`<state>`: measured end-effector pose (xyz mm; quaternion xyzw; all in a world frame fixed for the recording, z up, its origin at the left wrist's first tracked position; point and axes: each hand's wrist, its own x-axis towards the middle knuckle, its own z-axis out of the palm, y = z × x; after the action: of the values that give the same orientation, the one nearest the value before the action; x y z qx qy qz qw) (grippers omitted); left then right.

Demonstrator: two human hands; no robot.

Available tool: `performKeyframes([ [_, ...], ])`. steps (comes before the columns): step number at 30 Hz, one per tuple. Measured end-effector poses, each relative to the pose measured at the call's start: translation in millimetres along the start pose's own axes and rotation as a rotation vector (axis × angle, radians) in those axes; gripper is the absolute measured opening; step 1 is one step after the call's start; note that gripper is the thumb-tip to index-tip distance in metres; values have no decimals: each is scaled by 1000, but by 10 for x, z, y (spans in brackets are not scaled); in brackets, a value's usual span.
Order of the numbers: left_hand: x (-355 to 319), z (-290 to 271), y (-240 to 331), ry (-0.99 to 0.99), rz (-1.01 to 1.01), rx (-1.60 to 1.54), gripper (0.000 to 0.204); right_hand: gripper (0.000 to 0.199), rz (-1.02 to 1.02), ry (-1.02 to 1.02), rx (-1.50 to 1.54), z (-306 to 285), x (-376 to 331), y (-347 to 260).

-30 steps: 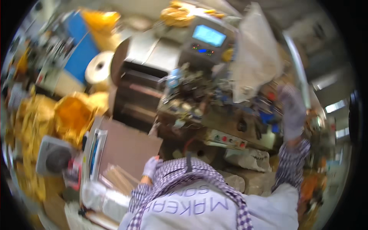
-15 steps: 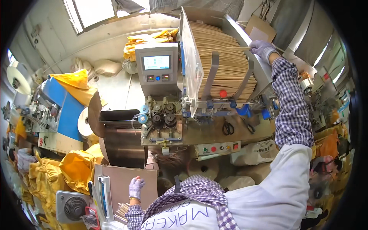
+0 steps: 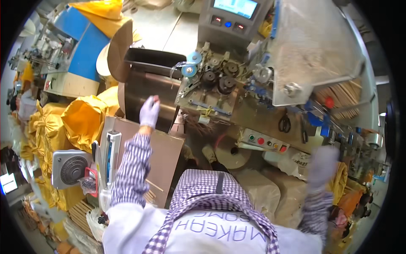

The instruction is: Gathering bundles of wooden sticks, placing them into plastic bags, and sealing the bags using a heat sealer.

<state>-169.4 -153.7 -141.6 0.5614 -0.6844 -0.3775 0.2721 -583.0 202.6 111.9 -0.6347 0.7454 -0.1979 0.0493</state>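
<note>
My left hand point(image 3: 149, 113), in a pale glove with a bare reddish fingertip, is over the near side of a dark metal trough point(image 3: 154, 91). Its fingers are drawn together and nothing shows in them. Motion smears my right hand point(image 3: 325, 166), also gloved, at the right beside a white plastic sack point(image 3: 292, 163); its fingers cannot be made out. Beyond it, thin wooden sticks point(image 3: 340, 99) lie in a clear-sided hopper point(image 3: 319, 46). A roller mechanism point(image 3: 218, 80) stands between trough and hopper. A few loose sticks point(image 3: 154, 186) lie by my left forearm.
A grey control box with a screen point(image 3: 234, 9) stands at the back. Black scissors point(image 3: 284, 123) lie on the bench above a button panel point(image 3: 267, 143). At left are a grey fan point(image 3: 72, 168), yellow sacks point(image 3: 84, 120) and a brown board point(image 3: 158, 156).
My right hand has left the sticks in the hopper and swung down toward me. My left hand has moved forward from the brown board to the trough. The view has tilted down and shifted left.
</note>
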Motion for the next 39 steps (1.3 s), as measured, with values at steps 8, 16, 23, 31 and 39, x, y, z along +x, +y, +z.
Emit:
performKeyframes([
  [8,1323,961,-314,-126,-368,194,70,20,621,-543,255,2224,-1361,-340],
  [16,1625,265,-702,-161,39,434,32,30,694,-715,97,2715,-1424,-127],
  [23,1182,-167,32,-138,-259,-29,20,52,804,-621,-61,3031,-771,367],
  [31,570,-216,123,-153,-285,-65,17,56,905,-728,-128,3165,-389,457],
  [39,216,-11,290,-149,-329,-109,16,61,906,-797,-134,3261,-337,575],
])
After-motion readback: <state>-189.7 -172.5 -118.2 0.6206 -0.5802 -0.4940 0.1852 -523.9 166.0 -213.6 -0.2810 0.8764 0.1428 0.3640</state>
